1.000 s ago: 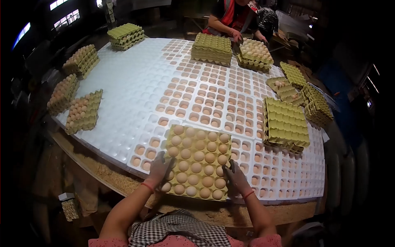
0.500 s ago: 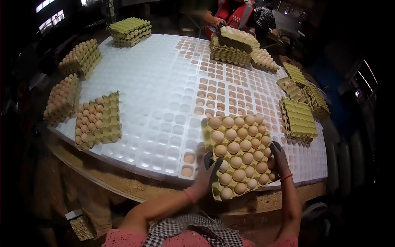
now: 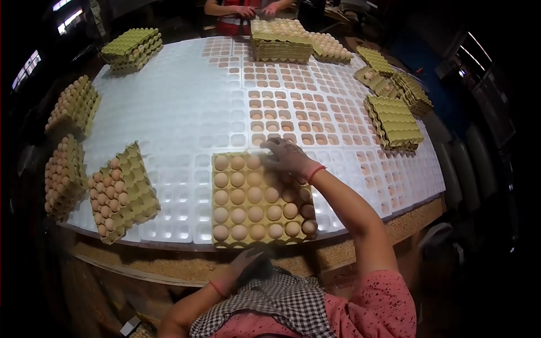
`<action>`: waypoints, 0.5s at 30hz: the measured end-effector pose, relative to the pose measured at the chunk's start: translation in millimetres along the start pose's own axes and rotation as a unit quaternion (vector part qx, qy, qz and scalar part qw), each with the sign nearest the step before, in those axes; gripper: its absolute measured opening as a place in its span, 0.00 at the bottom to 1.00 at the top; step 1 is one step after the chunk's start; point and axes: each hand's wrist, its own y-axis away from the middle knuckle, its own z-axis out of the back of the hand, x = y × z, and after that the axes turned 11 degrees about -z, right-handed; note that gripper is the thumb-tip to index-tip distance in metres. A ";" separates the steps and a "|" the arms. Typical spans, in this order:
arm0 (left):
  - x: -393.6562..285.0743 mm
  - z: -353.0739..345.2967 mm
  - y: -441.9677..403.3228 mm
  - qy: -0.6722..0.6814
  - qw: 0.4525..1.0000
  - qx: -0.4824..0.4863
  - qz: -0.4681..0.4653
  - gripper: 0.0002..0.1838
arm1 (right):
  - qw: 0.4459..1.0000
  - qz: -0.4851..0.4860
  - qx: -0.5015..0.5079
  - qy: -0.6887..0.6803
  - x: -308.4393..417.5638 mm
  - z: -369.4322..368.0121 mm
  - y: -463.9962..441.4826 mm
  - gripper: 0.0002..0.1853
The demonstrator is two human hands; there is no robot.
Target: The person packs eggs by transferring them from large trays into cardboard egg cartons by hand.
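A yellow-green egg tray (image 3: 255, 196) full of eggs lies flat on the white cell trays (image 3: 176, 194), at the table's front edge. Above its back right part is my right hand (image 3: 288, 158), gloved, fingers apart and bent over the eggs, hiding some of them. My left hand (image 3: 247, 263), also gloved and blurred, is low by the tray's front edge; its fingers are too smeared to read. Behind the tray, many cells of the white trays hold eggs (image 3: 271, 114).
Partly filled egg tray (image 3: 141, 186) at front left; egg stacks (image 3: 73, 107) (image 3: 65, 177) along the left edge. Stacked trays stand back left (image 3: 132, 49), back centre (image 3: 280, 48) and right (image 3: 394, 124). A co-worker's hands (image 3: 245, 11) show across the table.
The full egg tray, earlier held at both sides, now lies on the table with both hands off its sides. My right hand is over its back part, my left hand nearer my body. The view has shifted.
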 end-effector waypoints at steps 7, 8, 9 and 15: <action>-81.4 -48.6 -60.7 -0.577 0.759 0.094 -0.287 0.29 | 0.964 -0.051 0.157 0.208 29.8 27.1 218.7 0.31; -70.6 -51.9 -71.6 -0.673 0.675 0.135 -0.272 0.29 | 0.964 -0.057 0.154 0.208 26.4 27.0 222.8 0.31; -57.5 -51.6 -81.4 -0.716 0.626 0.170 -0.258 0.29 | 0.986 -0.099 0.107 0.075 21.7 29.6 223.5 0.30; -55.1 -48.8 -85.6 -0.600 0.727 0.042 -0.330 0.25 | 0.958 -0.135 -0.108 -0.228 -13.3 31.7 209.1 0.28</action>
